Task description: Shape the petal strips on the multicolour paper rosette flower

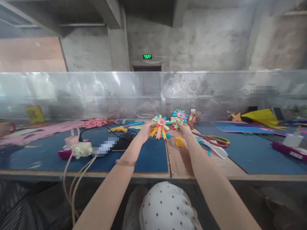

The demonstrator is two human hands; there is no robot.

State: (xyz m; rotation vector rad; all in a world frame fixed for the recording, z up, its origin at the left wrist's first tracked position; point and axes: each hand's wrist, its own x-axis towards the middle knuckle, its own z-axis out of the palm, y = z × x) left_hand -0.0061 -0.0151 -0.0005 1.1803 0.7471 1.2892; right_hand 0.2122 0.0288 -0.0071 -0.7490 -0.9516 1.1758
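My left hand point(145, 132) is closed on the edge of a paper flower point(161, 122) with a pink centre, green loops and orange strips hanging below. Just to its right, my right hand point(184, 129) has its fingers closed at the lower green part of a second paper flower point(181, 115) in blue and pink. Both flowers are held up above the table, side by side. The fingertips of both hands are partly hidden by the paper. Below my right hand lies a small yellow-orange paper piece point(179, 141).
Scissors point(217, 140) and white paper point(216, 149) lie right of my right arm. A bottle point(192, 118) stands behind. At left are a power strip point(64, 153) with cables, pink paper point(62, 126) and a yellow tool point(118, 129). A perforated metal screen point(100, 92) closes the back. Another person's hand point(5, 127) shows far left.
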